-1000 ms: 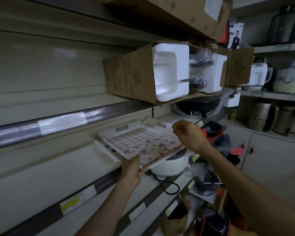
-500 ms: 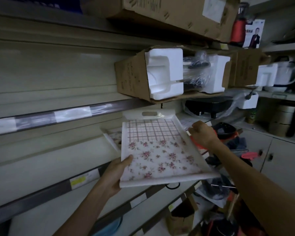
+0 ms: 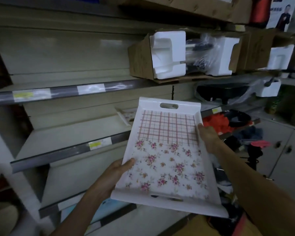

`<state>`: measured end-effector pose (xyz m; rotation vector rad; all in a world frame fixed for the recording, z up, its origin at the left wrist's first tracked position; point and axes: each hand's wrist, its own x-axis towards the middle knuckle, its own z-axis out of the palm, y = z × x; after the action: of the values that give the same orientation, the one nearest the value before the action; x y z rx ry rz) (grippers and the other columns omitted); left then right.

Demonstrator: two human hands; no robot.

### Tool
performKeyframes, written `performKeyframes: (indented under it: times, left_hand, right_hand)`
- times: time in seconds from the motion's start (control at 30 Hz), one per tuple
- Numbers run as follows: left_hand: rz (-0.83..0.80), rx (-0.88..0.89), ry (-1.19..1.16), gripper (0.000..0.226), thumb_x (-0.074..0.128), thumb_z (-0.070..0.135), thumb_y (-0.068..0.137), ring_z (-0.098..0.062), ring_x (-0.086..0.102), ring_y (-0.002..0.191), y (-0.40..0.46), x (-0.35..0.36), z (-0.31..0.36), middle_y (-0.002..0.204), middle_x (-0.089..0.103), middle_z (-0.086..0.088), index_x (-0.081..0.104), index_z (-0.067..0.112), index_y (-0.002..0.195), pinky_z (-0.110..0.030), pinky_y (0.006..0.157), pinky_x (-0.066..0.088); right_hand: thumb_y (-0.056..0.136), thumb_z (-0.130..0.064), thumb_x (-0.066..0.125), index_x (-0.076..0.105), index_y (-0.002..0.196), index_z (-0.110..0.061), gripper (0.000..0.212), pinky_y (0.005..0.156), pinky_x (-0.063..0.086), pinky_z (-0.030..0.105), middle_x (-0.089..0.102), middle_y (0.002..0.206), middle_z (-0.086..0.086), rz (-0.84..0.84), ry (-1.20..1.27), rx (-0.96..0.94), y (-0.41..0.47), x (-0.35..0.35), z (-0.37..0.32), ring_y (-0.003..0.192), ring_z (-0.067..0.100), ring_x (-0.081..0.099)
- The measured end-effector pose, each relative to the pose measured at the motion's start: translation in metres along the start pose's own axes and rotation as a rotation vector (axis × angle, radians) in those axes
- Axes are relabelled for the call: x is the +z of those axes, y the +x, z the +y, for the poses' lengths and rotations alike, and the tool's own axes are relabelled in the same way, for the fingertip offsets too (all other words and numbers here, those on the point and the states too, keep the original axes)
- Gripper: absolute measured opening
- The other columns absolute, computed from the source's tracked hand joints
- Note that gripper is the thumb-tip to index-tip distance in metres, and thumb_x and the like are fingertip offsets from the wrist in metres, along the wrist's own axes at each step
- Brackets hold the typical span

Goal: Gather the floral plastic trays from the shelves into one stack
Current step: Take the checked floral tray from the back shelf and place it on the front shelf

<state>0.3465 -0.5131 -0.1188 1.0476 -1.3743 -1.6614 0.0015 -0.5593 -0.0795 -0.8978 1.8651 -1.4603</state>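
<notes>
White plastic floral tray [image 3: 167,160] gripped at both sides, lifted clear of the shelves.

The left hand [image 3: 115,172] clamps its left edge, the right hand [image 3: 209,135] its right rim; a second tray [image 3: 127,115] lies behind on the shelf [image 3: 71,133].

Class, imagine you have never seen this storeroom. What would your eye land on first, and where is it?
First comes the floral tray, white with a pink grid above scattered flowers, held out in front of the shelves by the left hand on its left rim and the right hand on its right rim. Next, an open cardboard box with white foam packing sits on the upper shelf, and another tray lies on the middle shelf behind.
</notes>
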Motion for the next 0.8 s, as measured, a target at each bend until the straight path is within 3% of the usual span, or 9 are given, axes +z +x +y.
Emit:
performKeyframes:
  times: [0.1, 0.2, 0.3, 0.4, 0.5, 0.57, 0.67, 0.8]
  left_hand:
    - [0.058, 0.003, 0.01, 0.031, 0.065, 0.04, 0.086, -0.026, 0.073, 0.097, -0.02, -0.001, -0.008, 0.109, 0.075, -0.01, 0.077, 0.018, 0.104, -0.027, 0.07, 0.059]
    - [0.159, 0.007, 0.065, 0.037, 0.056, 0.05, 0.092, -0.013, 0.073, 0.096, -0.038, -0.006, -0.013, 0.105, 0.076, 0.004, 0.072, 0.023, 0.11, -0.023, 0.077, 0.057]
    - [0.267, -0.003, 0.061, 0.034, 0.049, 0.056, 0.093, -0.003, 0.073, 0.083, -0.052, -0.016, -0.02, 0.091, 0.077, 0.014, 0.07, 0.029, 0.099, -0.013, 0.061, 0.055]
    - [0.383, -0.012, 0.05, 0.039, 0.047, 0.057, 0.093, -0.014, 0.075, 0.084, -0.07, -0.031, -0.027, 0.091, 0.078, 0.005, 0.071, 0.027, 0.097, -0.023, 0.061, 0.058]
    - [0.482, 0.001, 0.049, 0.044, 0.044, 0.06, 0.093, -0.013, 0.075, 0.085, -0.09, -0.048, -0.035, 0.092, 0.078, 0.007, 0.071, 0.026, 0.098, -0.028, 0.069, 0.057]
    - [0.55, 0.003, 0.054, 0.045, 0.043, 0.061, 0.093, -0.013, 0.075, 0.084, -0.105, -0.059, -0.039, 0.091, 0.078, 0.007, 0.071, 0.026, 0.1, -0.031, 0.072, 0.057]
    - [0.614, 0.015, 0.06, 0.049, 0.044, 0.06, 0.093, -0.023, 0.072, 0.096, -0.128, -0.072, -0.039, 0.105, 0.076, -0.002, 0.07, 0.022, 0.11, -0.044, 0.091, 0.055]
    - [0.665, 0.056, 0.075, 0.043, 0.042, 0.058, 0.095, -0.026, 0.071, 0.1, -0.17, -0.099, -0.044, 0.109, 0.074, -0.004, 0.067, 0.026, 0.11, -0.049, 0.094, 0.053]
  right_hand:
    - [0.103, -0.038, 0.036, 0.059, 0.118, -0.002, 0.045, 0.077, 0.041, 0.035, 0.057, 0.091, 0.004, 0.027, -0.031, -0.032, -0.014, 0.011, 0.01, 0.083, 0.023, 0.054]
    - [0.103, -0.037, 0.033, 0.062, 0.103, -0.007, 0.042, 0.067, 0.04, 0.029, 0.06, 0.084, 0.004, 0.005, -0.045, -0.096, -0.03, 0.027, 0.016, 0.08, 0.022, 0.058]
    - [0.104, -0.04, 0.029, 0.063, 0.112, -0.003, 0.051, 0.077, 0.043, 0.033, 0.063, 0.103, 0.013, -0.047, -0.069, -0.12, -0.049, 0.049, 0.018, 0.089, 0.026, 0.057]
    - [0.104, -0.042, 0.027, 0.062, 0.117, -0.001, 0.055, 0.092, 0.05, 0.043, 0.064, 0.114, 0.019, -0.095, -0.071, -0.144, -0.069, 0.076, 0.018, 0.106, 0.034, 0.06]
    - [0.103, -0.042, 0.026, 0.061, 0.119, -0.003, 0.055, 0.1, 0.048, 0.05, 0.063, 0.12, 0.02, -0.146, -0.074, -0.181, -0.09, 0.102, 0.017, 0.111, 0.035, 0.06]
    - [0.103, -0.041, 0.026, 0.062, 0.117, -0.004, 0.053, 0.097, 0.049, 0.045, 0.064, 0.121, 0.019, -0.173, -0.065, -0.211, -0.102, 0.12, 0.016, 0.108, 0.033, 0.06]
    - [0.102, -0.04, 0.026, 0.063, 0.107, -0.007, 0.05, 0.083, 0.045, 0.034, 0.064, 0.118, 0.018, -0.192, -0.068, -0.242, -0.121, 0.142, 0.011, 0.097, 0.03, 0.059]
    - [0.102, -0.044, 0.025, 0.065, 0.112, -0.004, 0.057, 0.094, 0.049, 0.04, 0.065, 0.117, 0.02, -0.283, -0.083, -0.254, -0.158, 0.178, 0.003, 0.105, 0.034, 0.061]
